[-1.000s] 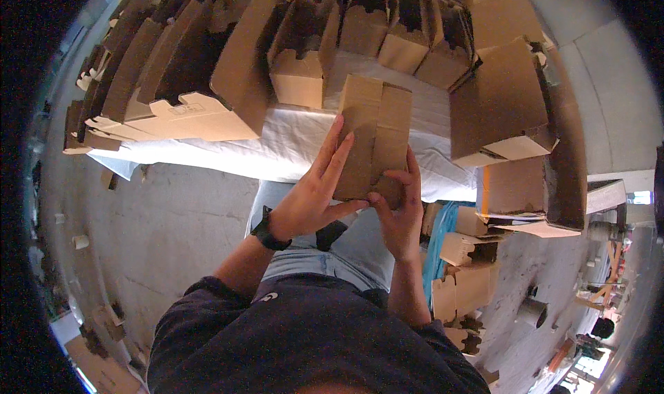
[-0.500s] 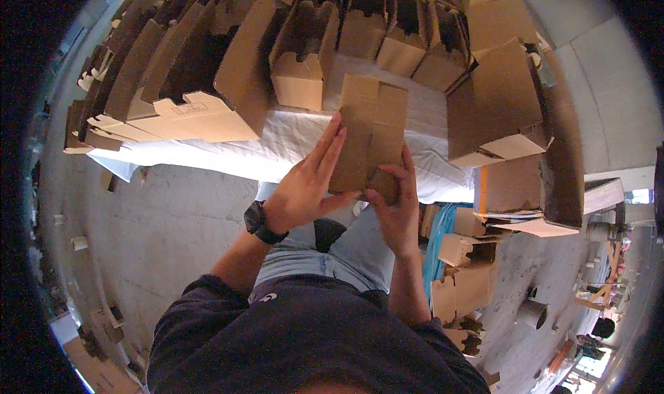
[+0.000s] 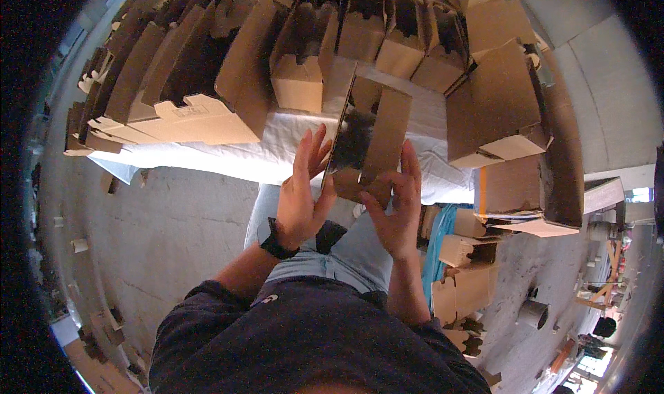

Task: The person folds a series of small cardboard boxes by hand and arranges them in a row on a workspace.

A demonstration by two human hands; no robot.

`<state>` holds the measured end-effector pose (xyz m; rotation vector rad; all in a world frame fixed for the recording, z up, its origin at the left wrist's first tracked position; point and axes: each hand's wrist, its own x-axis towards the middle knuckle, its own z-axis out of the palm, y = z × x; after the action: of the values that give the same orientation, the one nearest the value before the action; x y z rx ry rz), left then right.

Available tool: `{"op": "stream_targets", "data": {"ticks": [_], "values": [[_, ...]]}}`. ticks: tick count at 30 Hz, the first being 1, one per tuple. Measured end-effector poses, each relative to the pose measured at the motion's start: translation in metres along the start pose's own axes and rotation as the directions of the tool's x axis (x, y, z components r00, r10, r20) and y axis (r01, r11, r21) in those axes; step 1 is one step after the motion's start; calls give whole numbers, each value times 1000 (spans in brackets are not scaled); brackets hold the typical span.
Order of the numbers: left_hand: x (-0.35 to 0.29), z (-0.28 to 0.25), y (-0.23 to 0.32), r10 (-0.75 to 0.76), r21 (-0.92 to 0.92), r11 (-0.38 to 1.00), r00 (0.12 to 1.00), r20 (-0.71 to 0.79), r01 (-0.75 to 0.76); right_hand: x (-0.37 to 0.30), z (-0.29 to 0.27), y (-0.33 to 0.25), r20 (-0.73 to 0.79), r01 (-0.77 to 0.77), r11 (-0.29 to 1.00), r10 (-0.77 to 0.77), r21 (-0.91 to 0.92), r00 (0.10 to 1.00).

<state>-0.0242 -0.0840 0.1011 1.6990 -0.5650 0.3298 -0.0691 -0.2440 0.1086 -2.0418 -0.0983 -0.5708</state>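
Observation:
A small cardboard box (image 3: 389, 128) is tilted in front of me, at the front edge of the white-covered table (image 3: 290, 128). Its left flap stands up and a dark inside shows beside the right-hand panel. Around its lower right corner, my right hand (image 3: 398, 211) has its fingers and thumb closed. My left hand (image 3: 301, 200) is open along the box's left side, fingers stretched out; its thumb is close to the near left edge, and I cannot tell whether it touches. A dark watch (image 3: 275, 240) is on my left wrist.
Long open cardboard trays (image 3: 200, 121) stand in a row on the left of the table, with narrower open boxes (image 3: 297, 83) at the back. On the right is a bigger carton (image 3: 498, 110). Cardboard pieces (image 3: 462, 290) and blue plastic (image 3: 439, 245) lie below the table's right end.
The box's top has come apart on the left, baring its dark inside. My left hand has drawn back from lying against the panel; the right still grips the lower right corner.

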Motion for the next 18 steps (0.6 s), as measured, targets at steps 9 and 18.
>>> {"op": "stream_targets", "data": {"ticks": [9,18], "values": [[16,-15,8,-103,-137,982,977,187,129,0,-16,-2,327,560,810,-489,-172,809],[19,-18,16,-47,168,986,975,219,10,12,-37,-32,330,472,840,-381,-267,864]]}}
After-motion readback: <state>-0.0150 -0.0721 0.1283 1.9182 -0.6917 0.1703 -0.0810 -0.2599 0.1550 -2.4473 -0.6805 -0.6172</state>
